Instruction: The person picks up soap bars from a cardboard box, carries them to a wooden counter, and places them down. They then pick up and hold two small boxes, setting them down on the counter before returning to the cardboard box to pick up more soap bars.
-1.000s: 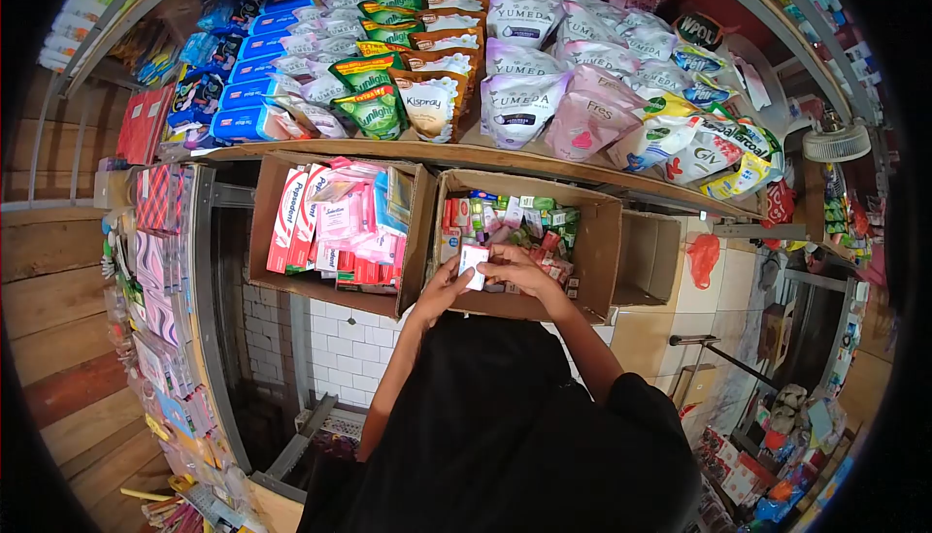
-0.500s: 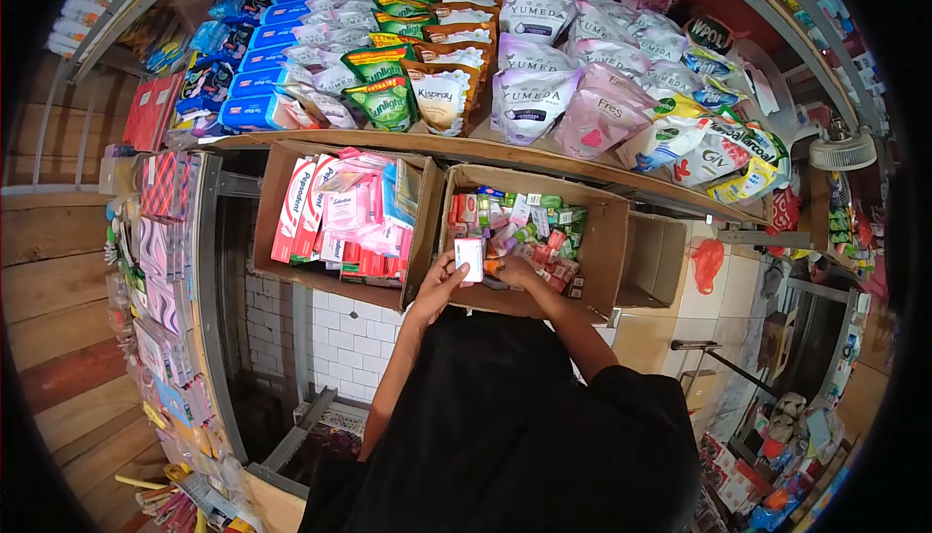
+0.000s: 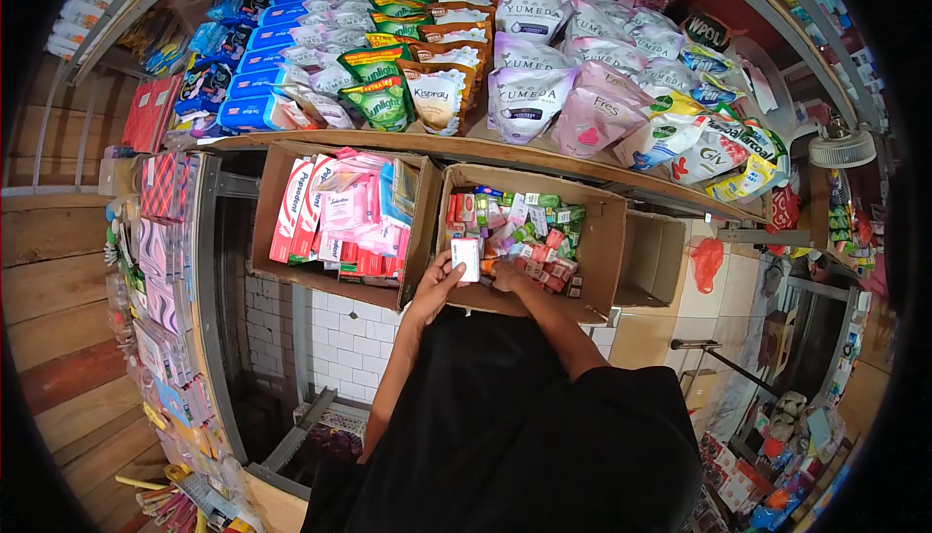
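My left hand (image 3: 440, 279) grips a small white box with pinkish edges (image 3: 466, 259) over the near left corner of the open cardboard carton (image 3: 607, 242). Inside that carton lie many small packs (image 3: 544, 242) in red, green, white and purple, apparently boxed soaps. My right hand (image 3: 507, 279) reaches in at the carton's near side, just right of the white box. Its fingers point down and are curled by a bit of orange (image 3: 487, 266); whether they grasp it is hidden.
A second carton (image 3: 416, 232) on the left holds Pepsodent boxes (image 3: 294, 213) and pink packs (image 3: 345, 205). Behind both, a wooden shelf (image 3: 388, 145) carries rows of pouches (image 3: 529, 101). Another carton (image 3: 650, 256) stands at the right, near a red plastic bag (image 3: 707, 266).
My right hand has shifted slightly left and down in the carton, and less of the orange item shows by its fingers. My left hand still holds the white box almost in place.
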Available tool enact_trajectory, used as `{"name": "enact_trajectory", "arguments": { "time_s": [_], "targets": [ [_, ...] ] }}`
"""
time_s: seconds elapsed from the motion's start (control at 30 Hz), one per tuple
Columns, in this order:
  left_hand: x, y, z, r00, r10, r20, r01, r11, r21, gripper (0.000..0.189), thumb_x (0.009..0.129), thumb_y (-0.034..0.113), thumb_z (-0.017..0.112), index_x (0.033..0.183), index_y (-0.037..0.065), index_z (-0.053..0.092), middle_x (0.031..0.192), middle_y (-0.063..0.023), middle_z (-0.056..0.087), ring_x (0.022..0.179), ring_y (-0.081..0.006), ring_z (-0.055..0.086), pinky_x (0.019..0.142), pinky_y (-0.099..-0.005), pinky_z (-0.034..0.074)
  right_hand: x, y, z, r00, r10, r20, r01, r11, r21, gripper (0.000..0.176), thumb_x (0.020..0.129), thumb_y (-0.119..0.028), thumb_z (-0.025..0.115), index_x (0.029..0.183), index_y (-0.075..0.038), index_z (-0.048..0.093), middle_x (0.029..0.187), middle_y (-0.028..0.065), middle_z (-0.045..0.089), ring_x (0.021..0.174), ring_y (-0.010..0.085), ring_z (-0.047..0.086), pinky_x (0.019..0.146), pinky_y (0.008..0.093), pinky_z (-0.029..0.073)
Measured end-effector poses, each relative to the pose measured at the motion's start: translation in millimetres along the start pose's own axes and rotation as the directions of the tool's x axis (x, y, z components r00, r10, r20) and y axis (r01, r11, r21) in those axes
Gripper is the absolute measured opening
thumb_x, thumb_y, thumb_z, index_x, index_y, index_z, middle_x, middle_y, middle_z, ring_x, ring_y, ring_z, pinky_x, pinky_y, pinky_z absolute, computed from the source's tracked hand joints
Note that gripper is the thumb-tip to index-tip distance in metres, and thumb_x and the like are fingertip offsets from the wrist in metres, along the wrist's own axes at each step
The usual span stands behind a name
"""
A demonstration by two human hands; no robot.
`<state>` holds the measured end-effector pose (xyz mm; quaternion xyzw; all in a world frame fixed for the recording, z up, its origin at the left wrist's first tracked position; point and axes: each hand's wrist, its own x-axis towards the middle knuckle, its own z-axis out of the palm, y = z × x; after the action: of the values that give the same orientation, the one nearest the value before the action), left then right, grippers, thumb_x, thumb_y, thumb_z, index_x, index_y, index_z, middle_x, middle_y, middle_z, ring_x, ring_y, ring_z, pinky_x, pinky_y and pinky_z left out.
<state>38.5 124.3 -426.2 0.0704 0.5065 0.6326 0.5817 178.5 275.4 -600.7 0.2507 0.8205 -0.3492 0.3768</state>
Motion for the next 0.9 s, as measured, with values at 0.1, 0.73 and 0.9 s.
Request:
{"name": "enact_trajectory", "arguments": {
  "time_s": [0.1,0.73,0.9],
  "targets": [
    [-1,1,0,1.0,0.0,-0.007,0.0,1.0,0.008,0.039,0.099,0.019,0.057,0.133,0.006,0.044,0.118,-0.0035,0.063,0.104,-0.0116,0.06,0.09,-0.0288,0.049,1,2,-7,0.991,-0.08,0.111,0.073,0.995,0.063,0.051,0.078,-0.034,0.064,0.121,-0.006,0.062,0.124,0.0165,0.062,0.11,0.0311,0.062,0.091,0.0394,0.05],
    [3,-5,-6,1.0,-0.016,0.019,0.016,1.0,0.0,0.041,0.1,0.022,0.056,0.135,0.008,0.043,0.119,-0.0035,0.062,0.109,-0.013,0.059,0.091,-0.0312,0.048,-79,26,-45,0.975,-0.185,0.126,-0.104,0.125,0.987,0.027,0.09,-0.033,0.059,0.1,-0.008,0.061,0.081,0.0024,0.062,0.062,0.0119,0.053,0.054,0.0249,0.039],
    [4,-6,-6,1.0,-0.021,0.007,0.021,1.0,0.004,0.041,0.099,0.021,0.056,0.135,0.008,0.043,0.119,-0.0037,0.062,0.109,-0.0129,0.059,0.091,-0.0316,0.049,-77,30,-45,0.993,0.03,-0.116,0.1,0.33,0.939,0.051,0.08,-0.032,0.073,0.119,-0.002,0.058,0.102,0.008,0.067,0.082,0.016,0.062,0.07,0.0287,0.049]
  ]
}}
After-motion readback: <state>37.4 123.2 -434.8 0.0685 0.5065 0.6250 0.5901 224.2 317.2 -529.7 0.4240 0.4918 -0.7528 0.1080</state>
